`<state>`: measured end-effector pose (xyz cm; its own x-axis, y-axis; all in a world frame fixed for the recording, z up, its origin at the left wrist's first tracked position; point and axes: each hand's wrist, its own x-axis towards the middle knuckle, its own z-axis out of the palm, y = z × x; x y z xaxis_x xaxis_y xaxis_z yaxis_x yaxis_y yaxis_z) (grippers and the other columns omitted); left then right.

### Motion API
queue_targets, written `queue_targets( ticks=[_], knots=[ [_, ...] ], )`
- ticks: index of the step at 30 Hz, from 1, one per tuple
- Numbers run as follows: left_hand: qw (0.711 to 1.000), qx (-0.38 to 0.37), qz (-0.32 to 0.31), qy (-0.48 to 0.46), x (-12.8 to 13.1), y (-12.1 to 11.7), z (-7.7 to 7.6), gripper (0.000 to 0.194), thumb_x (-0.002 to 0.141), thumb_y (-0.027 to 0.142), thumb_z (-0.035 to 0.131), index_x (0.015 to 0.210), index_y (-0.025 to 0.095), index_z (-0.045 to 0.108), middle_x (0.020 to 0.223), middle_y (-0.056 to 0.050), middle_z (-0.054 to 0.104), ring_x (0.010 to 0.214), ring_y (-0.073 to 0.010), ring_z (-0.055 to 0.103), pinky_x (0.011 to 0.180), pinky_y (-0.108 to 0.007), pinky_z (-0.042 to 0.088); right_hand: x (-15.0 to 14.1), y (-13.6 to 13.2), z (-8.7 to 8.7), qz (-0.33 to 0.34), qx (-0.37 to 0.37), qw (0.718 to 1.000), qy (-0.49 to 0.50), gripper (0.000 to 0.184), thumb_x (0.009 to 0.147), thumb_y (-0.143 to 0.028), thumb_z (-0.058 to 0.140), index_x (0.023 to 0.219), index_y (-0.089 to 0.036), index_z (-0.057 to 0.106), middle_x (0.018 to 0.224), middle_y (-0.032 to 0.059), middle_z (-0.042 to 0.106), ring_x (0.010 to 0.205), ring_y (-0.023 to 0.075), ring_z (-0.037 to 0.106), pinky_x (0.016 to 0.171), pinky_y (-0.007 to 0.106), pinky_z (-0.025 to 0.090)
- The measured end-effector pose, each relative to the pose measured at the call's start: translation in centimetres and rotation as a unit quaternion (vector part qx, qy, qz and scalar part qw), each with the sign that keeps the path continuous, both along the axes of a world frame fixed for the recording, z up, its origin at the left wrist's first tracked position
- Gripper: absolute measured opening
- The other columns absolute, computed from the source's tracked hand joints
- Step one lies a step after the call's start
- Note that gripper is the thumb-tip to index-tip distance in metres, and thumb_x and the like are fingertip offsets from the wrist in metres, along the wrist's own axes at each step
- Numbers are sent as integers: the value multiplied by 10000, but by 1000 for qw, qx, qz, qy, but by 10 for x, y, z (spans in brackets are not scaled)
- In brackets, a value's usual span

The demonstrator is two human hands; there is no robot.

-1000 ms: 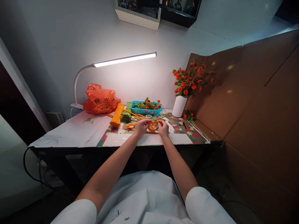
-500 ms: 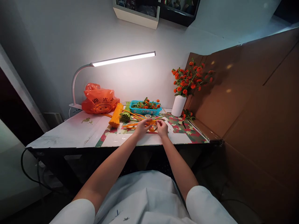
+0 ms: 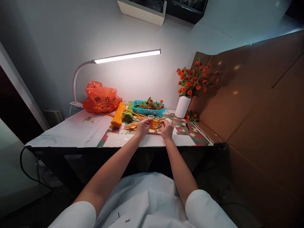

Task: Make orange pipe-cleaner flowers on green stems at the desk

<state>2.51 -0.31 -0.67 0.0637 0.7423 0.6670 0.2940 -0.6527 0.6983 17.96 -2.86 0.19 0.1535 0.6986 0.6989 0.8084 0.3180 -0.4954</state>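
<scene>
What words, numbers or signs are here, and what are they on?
"迎 光": on the crumpled orange-red plastic bag; next character blurred.
"YING GUAN": below, same bag; ending too blurred.
Printed cartoon face underneath: no words seen.
White cloth shirt: small marks, no readable letters.

Up on my head sits the camera, looking forward and down, over my shirt [image 3: 142,205], along both forearms [image 3: 116,164], out to my fingers [image 3: 146,122] near mid-view! A wide look, this: the counter [image 3: 64,131] stretches across the middle (my sleeves [image 3: 74,213] crowd the bottom edge), the wall [image 3: 114,28] stands behind it, the shelves [image 3: 142,14] get cropped up top, and cardboard [image 3: 256,104] fills the right side.
</scene>
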Motion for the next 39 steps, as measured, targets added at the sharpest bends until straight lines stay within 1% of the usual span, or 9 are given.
queue_targets(
  ticks=[12,20,25,28,31,33,35,37,39],
  knots=[
    [999,-13,-46,14,-1,0,-2,239,769,218,589,953,202,740,895,-51,740,752,-165,664,655,-263,563,0,2,-2,40,-26,999,7,209,883,-160,463,843,-203,663,938,36,700,918,214,528,761,311,335],
    [999,-16,-43,17,-1,2,-4,207,795,260,608,944,194,734,892,-64,738,759,-175,672,656,-273,560,3,4,-2,55,-25,997,56,194,877,-195,471,832,-205,660,941,40,702,922,216,542,776,313,384],
    [998,-19,-54,26,-3,2,-3,212,790,261,615,945,181,736,869,-64,742,769,-182,682,679,-282,563,2,6,-3,64,-35,996,49,170,850,-184,490,819,-199,657,915,47,700,926,220,557,799,330,401],
    [997,-17,-57,41,-3,1,-3,219,787,259,617,950,176,737,876,-65,745,782,-193,686,692,-292,564,1,7,-5,78,-24,995,52,156,828,-189,505,793,-202,656,874,46,695,916,227,562,825,357,408],
    [998,-15,-45,39,-3,2,-3,225,789,267,625,961,173,735,866,-69,745,779,-199,689,683,-295,565,2,9,-9,102,-8,991,83,131,812,-210,525,792,-204,654,860,53,690,900,230,576,828,369,436],
    [999,-13,-27,18,-2,3,-4,231,791,271,628,974,177,731,871,-68,745,763,-197,690,662,-291,565,2,11,-12,124,-9,984,127,111,781,-244,583,856,-196,649,842,54,685,840,221,600,786,356,470],
    [1000,-13,-13,-6,-1,4,-4,236,790,261,628,989,181,727,868,-63,747,743,-192,693,647,-286,566,2,13,-14,142,-18,974,174,189,741,-268,635,912,-187,632,794,41,676,747,203,617,729,338,495],
    [1000,-17,-18,-13,-1,4,-4,242,784,246,632,998,182,724,858,-58,748,732,-189,696,644,-285,569,1,14,-16,152,-17,967,204,193,735,-267,630,910,-186,621,748,26,667,684,188,620,693,326,505],
    [1000,-17,-25,-5,0,4,-4,235,781,239,635,989,180,726,852,-58,748,727,-188,696,647,-287,572,1,15,-16,155,-6,964,214,136,756,-244,575,871,-188,623,738,25,665,672,181,622,680,316,507]
  ],
)
